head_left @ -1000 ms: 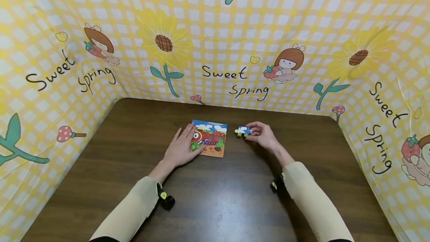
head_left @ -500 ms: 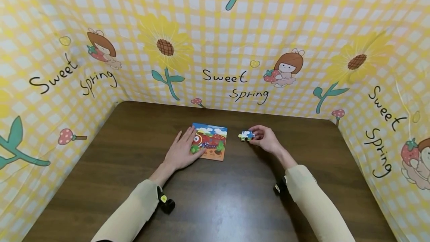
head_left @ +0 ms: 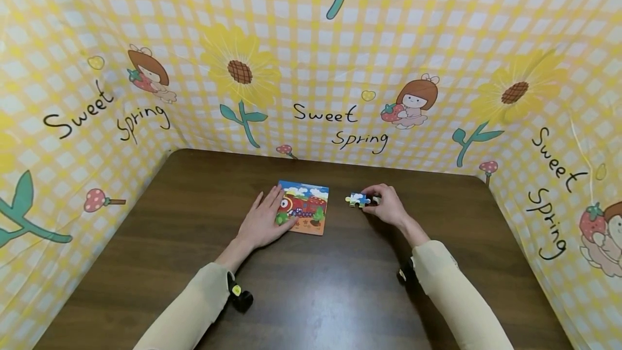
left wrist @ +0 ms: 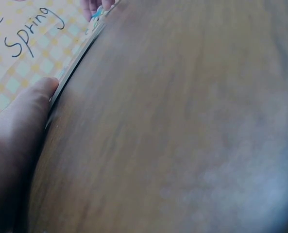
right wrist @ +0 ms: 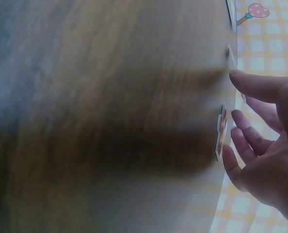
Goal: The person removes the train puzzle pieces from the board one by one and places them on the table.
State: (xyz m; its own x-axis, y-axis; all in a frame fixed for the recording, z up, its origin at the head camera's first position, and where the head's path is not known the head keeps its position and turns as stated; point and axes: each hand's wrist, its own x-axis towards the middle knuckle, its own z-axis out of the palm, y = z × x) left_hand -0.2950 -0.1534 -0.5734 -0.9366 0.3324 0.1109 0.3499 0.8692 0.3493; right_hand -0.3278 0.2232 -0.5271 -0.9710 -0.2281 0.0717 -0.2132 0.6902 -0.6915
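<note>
Blue-white piece (head_left: 357,199): pinched by right hand (head_left: 389,207) near far table edge (head_left: 340,169); could slip from loosened pinch.
Puzzle (head_left: 311,208): under outstretched left hand (head_left: 261,222).

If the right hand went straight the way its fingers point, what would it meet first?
Probably the picture board, held puzzle piece leading, though the right hand may pass above it; height is unclear.

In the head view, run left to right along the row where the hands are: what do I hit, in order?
Left hand → picture board, its left part under that hand's fingers → puzzle piece → right hand, which pinches the piece.
</note>
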